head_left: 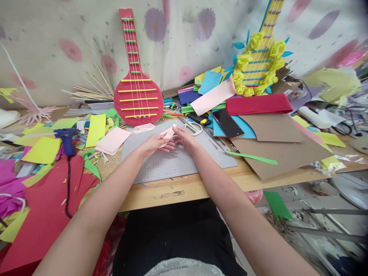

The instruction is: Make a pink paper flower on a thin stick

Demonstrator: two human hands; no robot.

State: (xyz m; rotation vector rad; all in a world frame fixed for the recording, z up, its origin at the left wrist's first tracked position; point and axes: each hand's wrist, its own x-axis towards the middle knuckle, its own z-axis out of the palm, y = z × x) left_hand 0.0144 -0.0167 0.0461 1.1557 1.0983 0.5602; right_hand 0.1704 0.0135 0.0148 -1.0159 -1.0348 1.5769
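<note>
A small folded piece of pale pink paper (169,134) is held between my two hands above the grey cutting mat (152,168). My left hand (155,145) grips its lower left side, thumb on top. The fingertips of my right hand (184,138) pinch its upper right end. Just beyond my left hand lies another folded pale pink piece (143,128) on the mat's far edge. White-handled scissors (195,129) rest right behind my right hand. A stack of pale pink sheets (113,140) sits to the left.
A red paper lute (138,96) leans on the back wall; a yellow one (255,73) with paper flowers stands right. A blue glue gun (67,140) lies left on coloured paper scraps. A phone (228,123) and brown cardboard (281,153) cover the right side.
</note>
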